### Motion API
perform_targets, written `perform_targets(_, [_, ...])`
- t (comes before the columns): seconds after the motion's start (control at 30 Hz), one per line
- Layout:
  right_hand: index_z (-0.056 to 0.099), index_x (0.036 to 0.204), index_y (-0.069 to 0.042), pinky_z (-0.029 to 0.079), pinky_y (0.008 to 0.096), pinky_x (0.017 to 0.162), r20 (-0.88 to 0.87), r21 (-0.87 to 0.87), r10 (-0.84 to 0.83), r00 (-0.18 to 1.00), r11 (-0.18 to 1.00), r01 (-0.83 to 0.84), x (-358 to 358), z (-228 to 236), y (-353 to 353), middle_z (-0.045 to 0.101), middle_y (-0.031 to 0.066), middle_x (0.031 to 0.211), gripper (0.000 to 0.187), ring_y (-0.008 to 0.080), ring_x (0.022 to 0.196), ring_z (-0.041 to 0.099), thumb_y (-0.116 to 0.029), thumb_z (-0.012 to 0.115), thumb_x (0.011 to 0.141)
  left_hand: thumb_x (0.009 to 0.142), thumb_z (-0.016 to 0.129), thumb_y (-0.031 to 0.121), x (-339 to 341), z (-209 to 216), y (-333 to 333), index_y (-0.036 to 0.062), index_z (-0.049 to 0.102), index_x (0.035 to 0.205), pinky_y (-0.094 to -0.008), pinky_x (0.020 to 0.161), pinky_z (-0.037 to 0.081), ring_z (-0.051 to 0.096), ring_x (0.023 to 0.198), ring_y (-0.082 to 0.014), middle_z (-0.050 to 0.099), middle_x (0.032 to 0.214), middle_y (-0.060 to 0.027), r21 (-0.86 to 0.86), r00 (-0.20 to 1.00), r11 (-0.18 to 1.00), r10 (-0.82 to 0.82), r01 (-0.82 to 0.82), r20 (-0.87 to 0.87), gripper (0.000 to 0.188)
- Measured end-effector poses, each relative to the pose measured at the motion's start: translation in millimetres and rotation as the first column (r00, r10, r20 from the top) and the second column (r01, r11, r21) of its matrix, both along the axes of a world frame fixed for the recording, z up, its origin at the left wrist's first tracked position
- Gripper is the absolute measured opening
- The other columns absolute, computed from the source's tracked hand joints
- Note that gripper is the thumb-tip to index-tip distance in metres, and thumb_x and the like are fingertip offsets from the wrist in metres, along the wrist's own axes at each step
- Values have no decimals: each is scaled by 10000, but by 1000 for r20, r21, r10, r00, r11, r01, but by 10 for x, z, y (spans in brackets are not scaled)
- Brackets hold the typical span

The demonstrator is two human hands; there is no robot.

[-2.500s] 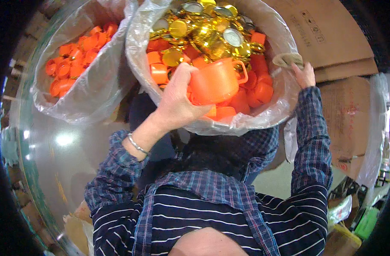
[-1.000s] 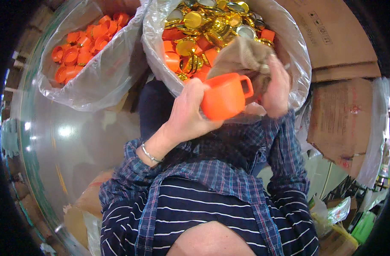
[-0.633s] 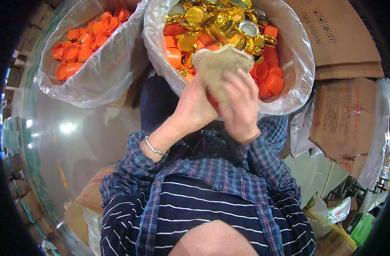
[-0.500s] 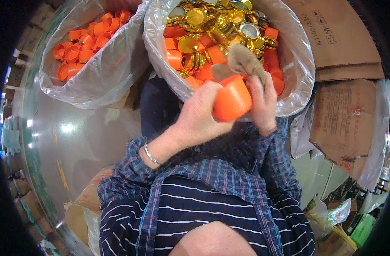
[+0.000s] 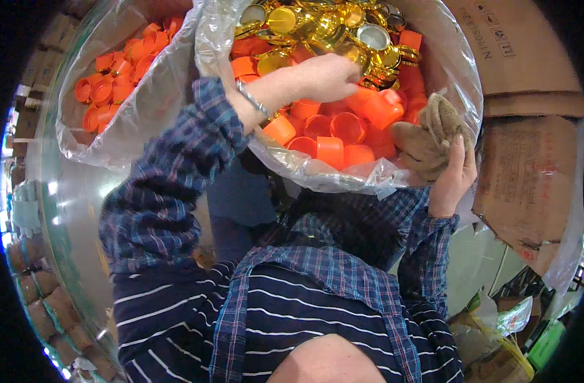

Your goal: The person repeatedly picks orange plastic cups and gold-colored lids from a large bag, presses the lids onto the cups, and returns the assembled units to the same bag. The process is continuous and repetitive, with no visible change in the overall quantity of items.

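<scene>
My left hand [image 5: 324, 76] reaches over a plastic-lined bin, its fingers curled down among gold lids [image 5: 282, 20] and orange caps [image 5: 347, 127]. What those fingertips hold, if anything, is hidden beneath the hand. Just right of them a larger, shiny orange cap [image 5: 382, 108] lies tilted on the pile. By the bin's right rim, my right hand [image 5: 456, 172] grips a crumpled tan cloth [image 5: 435, 137], which hangs over the caps. Gold lids fill the far part of the bin, orange caps the near part.
The bin's clear plastic liner [image 5: 292, 167] folds out over its rim. A second lined bag [image 5: 158, 105] at the left holds orange caps [image 5: 113, 86]. Cardboard sheets [image 5: 528, 172] stand at the right; a green item [image 5: 547, 343] and loose wrapping lie lower right.
My left hand has let go of the orange cap and moved up into the bin toward the gold lids. My right hand has shifted right with the cloth.
</scene>
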State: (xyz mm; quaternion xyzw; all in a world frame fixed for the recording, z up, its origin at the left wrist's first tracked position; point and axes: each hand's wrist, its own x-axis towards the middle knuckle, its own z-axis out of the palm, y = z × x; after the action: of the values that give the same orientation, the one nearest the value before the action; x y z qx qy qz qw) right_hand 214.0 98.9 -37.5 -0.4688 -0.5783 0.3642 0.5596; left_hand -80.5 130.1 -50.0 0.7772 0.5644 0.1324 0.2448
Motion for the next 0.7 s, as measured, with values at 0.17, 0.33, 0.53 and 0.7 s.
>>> perform_targets(0.17, [649, 1083, 41, 485, 281, 823, 240, 5, 84, 967, 996, -88, -133, -40, -4, 682, 79, 966, 235, 138, 893, 608, -166, 599, 982, 839, 549, 135, -156, -647, 124, -55, 683, 921, -464, 798, 543, 687, 896, -377, 713, 934, -221, -503, 746, 837, -474, 217, -468, 247])
perform_targets(0.33, [647, 1089, 38, 500, 279, 784, 311, 20, 125, 942, 990, -138, -138, -6, 15, 683, 75, 939, 208, 136, 846, 626, -122, 619, 959, 779, 612, -8, -85, -967, 48, -94, 529, 1170, -448, 934, 511, 536, 1150, -404, 508, 1242, -244, -513, 850, 858, -264, -8, -455, 408])
perform_targets(0.53, [640, 1129, 55, 480, 281, 854, 382, 7, 213, 899, 972, -233, -66, -40, 16, 677, 97, 995, 239, 150, 925, 622, -101, 608, 950, 758, 590, -39, -202, -1183, -109, -105, 477, 1259, -420, 984, 488, 471, 1243, -385, 480, 1287, -232, -125, 899, 992, -63, 9, -434, 518])
perform_targets(0.7, [639, 1131, 53, 489, 284, 840, 383, 55, 234, 894, 960, -275, -35, -65, 31, 679, 92, 982, 245, 161, 904, 635, -107, 614, 947, 772, 636, 27, -271, -1254, 125, -40, 555, 1228, -429, 897, 548, 567, 1181, -364, 593, 1230, -216, -295, 806, 955, -154, -28, -572, 468])
